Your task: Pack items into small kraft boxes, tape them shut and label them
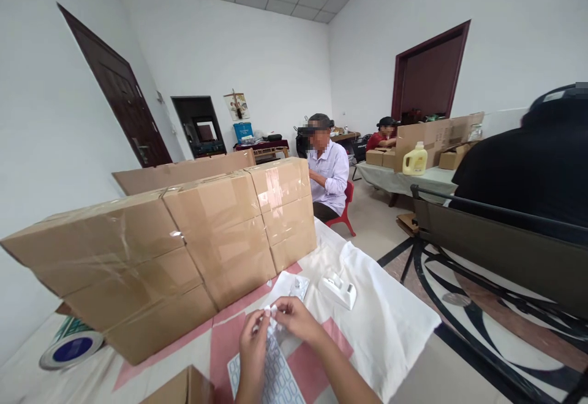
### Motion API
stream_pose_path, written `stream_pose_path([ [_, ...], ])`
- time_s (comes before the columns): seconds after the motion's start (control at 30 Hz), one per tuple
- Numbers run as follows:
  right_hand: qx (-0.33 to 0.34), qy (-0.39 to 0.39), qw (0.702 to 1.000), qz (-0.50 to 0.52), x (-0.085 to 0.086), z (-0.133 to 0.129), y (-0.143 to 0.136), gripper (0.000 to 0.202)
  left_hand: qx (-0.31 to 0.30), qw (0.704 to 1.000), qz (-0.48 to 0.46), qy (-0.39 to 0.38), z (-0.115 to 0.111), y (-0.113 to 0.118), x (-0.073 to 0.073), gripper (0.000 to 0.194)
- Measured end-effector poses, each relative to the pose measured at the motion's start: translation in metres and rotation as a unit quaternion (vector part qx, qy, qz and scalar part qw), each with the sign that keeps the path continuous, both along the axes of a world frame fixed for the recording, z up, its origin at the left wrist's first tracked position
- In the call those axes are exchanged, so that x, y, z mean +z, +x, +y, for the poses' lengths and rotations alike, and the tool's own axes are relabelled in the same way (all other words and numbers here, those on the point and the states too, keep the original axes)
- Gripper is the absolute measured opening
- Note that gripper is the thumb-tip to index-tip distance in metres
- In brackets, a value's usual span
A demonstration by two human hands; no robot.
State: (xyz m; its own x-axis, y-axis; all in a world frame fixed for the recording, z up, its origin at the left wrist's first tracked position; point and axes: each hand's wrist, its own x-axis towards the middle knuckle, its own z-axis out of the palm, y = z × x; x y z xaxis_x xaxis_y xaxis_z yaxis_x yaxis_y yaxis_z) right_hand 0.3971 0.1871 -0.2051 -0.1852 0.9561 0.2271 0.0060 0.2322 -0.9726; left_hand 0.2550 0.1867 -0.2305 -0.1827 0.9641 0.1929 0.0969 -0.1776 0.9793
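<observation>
My left hand [252, 338] and my right hand [297, 318] meet over the table, fingers pinched together. Between the fingertips of both is a small white piece [271, 310], too small to make out its kind. Beneath the hands lies a sheet patterned with blue rounded outlines [281, 374], partly covered by the left hand and wrist. Just beyond the fingers is a clear, shiny packet [300, 286] on something white. A white tape dispenser [339, 289] stands to the right of the hands.
Taped cardboard boxes [215, 232] form a wall along the table's far side. A round tin [71, 349] sits at left, and another carton [177, 387] is at the front edge. A co-worker [328, 168] sits beyond the boxes; a person in black [528, 159] is at right.
</observation>
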Motion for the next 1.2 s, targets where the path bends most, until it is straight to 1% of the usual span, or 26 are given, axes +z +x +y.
stream_pose_path([
  [0.07, -0.009, -0.01, 1.0, -0.015, -0.005, 0.003, -0.001, 0.04, -0.003, 0.999, -0.035, -0.019, -0.002, 0.001, -0.003, 0.065],
  [0.17, -0.015, -0.015, 0.999, -0.043, -0.012, 0.006, 0.001, 0.035, -0.005, 0.996, -0.073, -0.043, -0.007, 0.001, -0.003, 0.065],
  [0.23, -0.023, -0.011, 0.998, -0.065, -0.016, 0.006, 0.004, 0.028, 0.016, 0.994, -0.093, -0.055, -0.009, -0.003, -0.001, 0.064],
  [0.3, -0.043, -0.003, 0.995, -0.086, -0.018, 0.007, 0.006, 0.027, 0.049, 0.991, -0.11, -0.059, -0.01, -0.007, 0.002, 0.066],
  [0.37, -0.087, 0.01, 0.991, -0.097, -0.018, 0.009, 0.008, 0.025, 0.073, 0.988, -0.123, -0.057, -0.009, -0.011, 0.005, 0.069],
  [0.47, -0.181, 0.028, 0.978, -0.096, -0.017, 0.014, 0.011, 0.016, 0.082, 0.986, -0.136, -0.055, -0.007, -0.013, 0.004, 0.077],
  [0.57, -0.267, 0.037, 0.959, -0.087, -0.019, 0.018, 0.014, 0.021, 0.071, 0.985, -0.143, -0.059, -0.005, -0.01, -0.001, 0.08],
  [0.67, -0.313, 0.023, 0.948, -0.048, -0.022, 0.021, 0.014, 0.028, 0.056, 0.986, -0.142, -0.064, -0.006, -0.005, -0.006, 0.077],
  [0.77, -0.318, 0.044, 0.947, -0.034, -0.022, 0.021, 0.014, 0.026, 0.045, 0.988, -0.136, -0.058, -0.008, -0.001, -0.009, 0.074],
  [0.83, -0.3, 0.078, 0.948, -0.065, -0.021, 0.019, 0.013, 0.021, 0.038, 0.989, -0.131, -0.052, -0.01, 0.001, -0.01, 0.071],
  [0.9, -0.281, 0.091, 0.948, -0.118, -0.019, 0.015, 0.012, 0.027, 0.033, 0.99, -0.127, -0.05, -0.011, 0.002, -0.01, 0.069],
  [0.97, -0.281, 0.071, 0.941, -0.174, -0.018, 0.013, 0.011, 0.032, 0.031, 0.99, -0.126, -0.051, -0.012, 0.001, -0.01, 0.069],
  [1.03, -0.293, 0.038, 0.93, -0.22, -0.016, 0.011, 0.011, 0.022, 0.029, 0.99, -0.127, -0.052, -0.013, 0.0, -0.011, 0.068],
  [1.1, -0.296, 0.024, 0.921, -0.251, -0.015, 0.011, 0.011, 0.012, 0.029, 0.99, -0.127, -0.053, -0.012, 0.0, -0.012, 0.067],
  [1.13, -0.292, 0.024, 0.92, -0.26, -0.015, 0.011, 0.011, 0.012, 0.029, 0.99, -0.128, -0.052, -0.012, 0.0, -0.013, 0.067],
  [1.2, -0.28, 0.027, 0.923, -0.264, -0.015, 0.011, 0.012, 0.019, 0.031, 0.99, -0.13, -0.048, -0.012, 0.0, -0.013, 0.066],
])
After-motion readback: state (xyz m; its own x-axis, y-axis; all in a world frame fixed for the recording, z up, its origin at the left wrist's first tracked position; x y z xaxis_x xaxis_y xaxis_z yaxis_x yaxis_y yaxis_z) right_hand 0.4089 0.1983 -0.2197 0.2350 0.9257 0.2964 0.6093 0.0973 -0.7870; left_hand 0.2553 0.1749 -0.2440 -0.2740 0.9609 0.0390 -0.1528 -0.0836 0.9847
